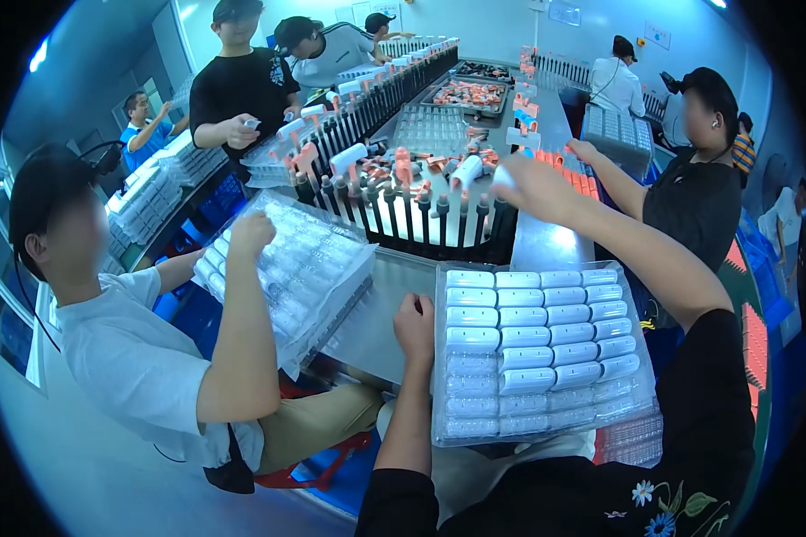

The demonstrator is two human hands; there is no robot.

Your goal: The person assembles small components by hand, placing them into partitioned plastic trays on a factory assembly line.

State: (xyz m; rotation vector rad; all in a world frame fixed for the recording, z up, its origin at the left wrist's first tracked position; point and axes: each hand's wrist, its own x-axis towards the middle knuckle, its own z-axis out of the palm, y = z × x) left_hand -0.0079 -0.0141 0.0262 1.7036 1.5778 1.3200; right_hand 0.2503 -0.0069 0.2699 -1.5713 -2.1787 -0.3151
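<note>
A clear plastic blister tray (470, 407) lies before me, its far rows filled with glossy white rounded plastic shells (521, 315). Several pockets nearest me hold no shell. My left hand (414, 327) is curled closed beside the tray's left edge; whatever its fingers may hold is hidden. Reaching over the tray's far side, my right hand (539, 190) pinches a small white plastic shell (503, 182), partly covered by the fingers. It is close to the row of black upright holders (443, 219), some carrying white and orange pieces (347, 159).
At left, a person in a white shirt (143, 349) works over another tray stack (300, 268). A person in black (690, 188) reaches in from the right near orange parts (578, 179). Loose orange parts fill a bin (466, 94) beyond the holders. More stacked trays (616, 139) stand at right.
</note>
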